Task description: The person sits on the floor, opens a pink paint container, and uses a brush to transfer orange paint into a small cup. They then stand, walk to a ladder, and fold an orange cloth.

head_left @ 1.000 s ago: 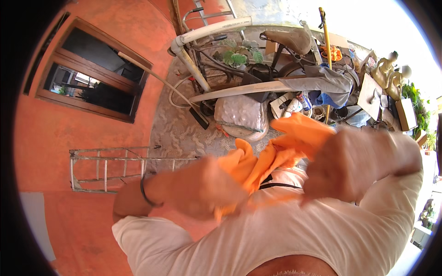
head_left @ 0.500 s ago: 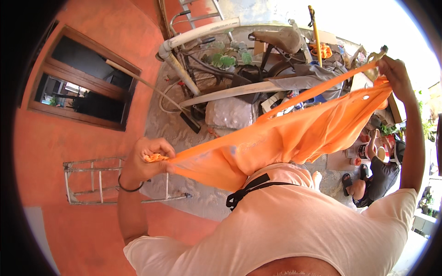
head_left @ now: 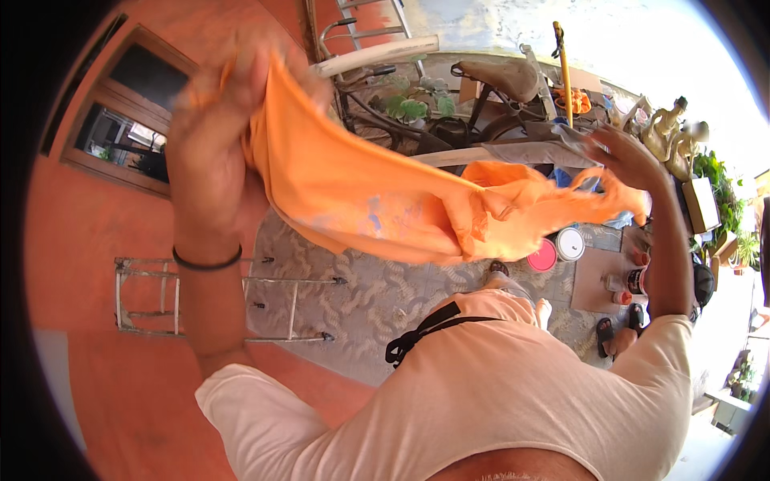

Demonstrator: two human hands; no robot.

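Note:
A paint-stained orange cloth [head_left: 361, 192] stretches across the view, sagging in folds in front of my body. Its left end is bunched in my left hand [head_left: 210, 144], which is raised, closed and smeared by motion. Above the loose right end of the cloth is my right hand [head_left: 630, 156], fingers stretched out and somewhat blurred. That end hangs just below the hand and appears free of it. A black strap [head_left: 425, 329] is tied round my waist over a pale shirt [head_left: 497, 385].
A small metal ladder [head_left: 176, 297] stands by the orange wall [head_left: 80, 232] at left. Ahead are a bicycle saddle [head_left: 501, 78], a yellow pole [head_left: 564, 76] and clutter. A red lid [head_left: 542, 255] and white bucket [head_left: 570, 244] sit on the patterned floor. A crouching person is mostly hidden at right.
My left hand has risen with its end of the cloth. The right hand has come down and inward, its fingers opened, and the cloth's right end has dropped and crumpled.

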